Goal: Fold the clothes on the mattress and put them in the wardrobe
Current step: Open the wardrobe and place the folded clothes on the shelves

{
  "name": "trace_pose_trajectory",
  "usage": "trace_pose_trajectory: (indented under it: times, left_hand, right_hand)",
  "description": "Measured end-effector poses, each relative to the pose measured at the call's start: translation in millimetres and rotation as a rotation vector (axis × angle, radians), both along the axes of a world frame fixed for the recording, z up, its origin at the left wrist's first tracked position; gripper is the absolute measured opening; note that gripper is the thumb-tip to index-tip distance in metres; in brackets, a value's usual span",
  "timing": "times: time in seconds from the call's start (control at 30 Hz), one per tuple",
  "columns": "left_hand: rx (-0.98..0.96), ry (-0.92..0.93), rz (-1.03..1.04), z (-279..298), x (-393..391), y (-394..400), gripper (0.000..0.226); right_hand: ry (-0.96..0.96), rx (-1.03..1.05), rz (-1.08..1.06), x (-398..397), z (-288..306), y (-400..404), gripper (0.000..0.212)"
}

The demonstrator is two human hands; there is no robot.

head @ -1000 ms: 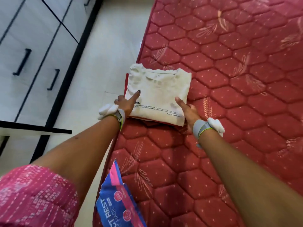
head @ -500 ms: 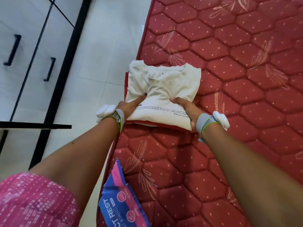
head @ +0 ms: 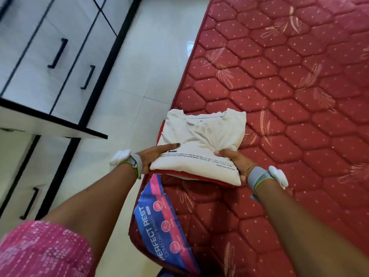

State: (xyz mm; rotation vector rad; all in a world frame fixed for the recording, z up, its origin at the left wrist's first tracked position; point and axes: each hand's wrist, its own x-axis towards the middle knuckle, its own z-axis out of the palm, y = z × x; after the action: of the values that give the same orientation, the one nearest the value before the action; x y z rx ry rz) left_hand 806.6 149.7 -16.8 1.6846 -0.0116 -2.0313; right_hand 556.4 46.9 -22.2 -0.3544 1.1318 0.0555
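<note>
Two hands now clamp the stack from either side: the left hand (head: 151, 156) has its thumb laid across the top of the folded white T-shirt (head: 201, 144) with the fingers tucked out of sight beneath, and the right hand (head: 234, 161) has closed on the opposite near corner, bunching the cloth there. A second ago both hands lay flat against the near edge, fingers only touching the fabric; since then they have curled in and under. The near edge of the stack looks raised off the mattress (head: 299, 96), though whether the far edge is clear of it cannot be told. Under the white shirt a red folded garment (head: 201, 177) shows as a thin band between the hands (how many pieces lie below is hidden).

Folding of this pile looks finished, so the shift from smoothing to gripping reads as the start of the carry. The wardrobe (head: 60, 62) stands well off to the left of the left hand, across the tiled floor (head: 159, 66), its handled fronts shut, and an open panel (head: 54, 124) juts out nearer the left forearm. A mattress label (head: 157, 222) hangs below the left hand.
</note>
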Motion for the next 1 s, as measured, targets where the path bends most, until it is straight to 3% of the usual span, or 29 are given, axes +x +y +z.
trace_pose_trajectory:
  times: [0.1,0.23,0.33,0.5,0.57,0.67,0.77,0.8,0.87,1.0]
  left_hand:
    - [0.001,-0.003,0.056,26.9,-5.6,25.1,0.033]
    - [-0.054,-0.149,0.148,85.2,-1.0,74.8,0.065]
    - [-0.107,-0.274,0.259,130.6,9.9,109.9,0.06]
    - [-0.178,-0.321,0.409,205.4,39.8,185.5,0.039]
    - [-0.204,-0.341,0.472,234.6,53.2,222.1,0.031]
    - [-0.318,-0.371,0.642,277.0,79.1,280.7,0.042]
    - [-0.38,-0.418,0.761,316.2,108.2,327.2,0.036]
    - [-0.389,-0.456,0.784,330.2,119.3,340.0,0.034]
    - [-0.401,-0.56,0.799,356.5,146.2,360.2,0.048]
    - [-0.464,-0.781,0.916,412.5,218.2,424.6,0.055]
  right_hand:
    - [-0.017,-0.058,0.065,3.0,27.3,10.8,0.017]
    - [-0.033,-0.174,0.15,23.2,89.5,39.1,0.015]
    - [-0.047,-0.29,0.265,46.0,130.0,63.4,0.043]
    - [-0.142,-0.37,0.412,96.2,192.3,107.9,0.022]
    - [-0.177,-0.38,0.51,122.5,221.2,129.6,0.02]
    - [-0.236,-0.446,0.626,175.2,268.4,164.3,0.016]
    - [-0.307,-0.439,0.719,225.5,314.9,196.1,0.026]
    - [-0.321,-0.431,0.748,243.7,326.7,204.3,0.036]
    - [-0.392,-0.457,0.792,281.8,354.0,219.2,0.05]
    - [-0.54,-0.543,0.858,382.0,415.9,271.4,0.049]
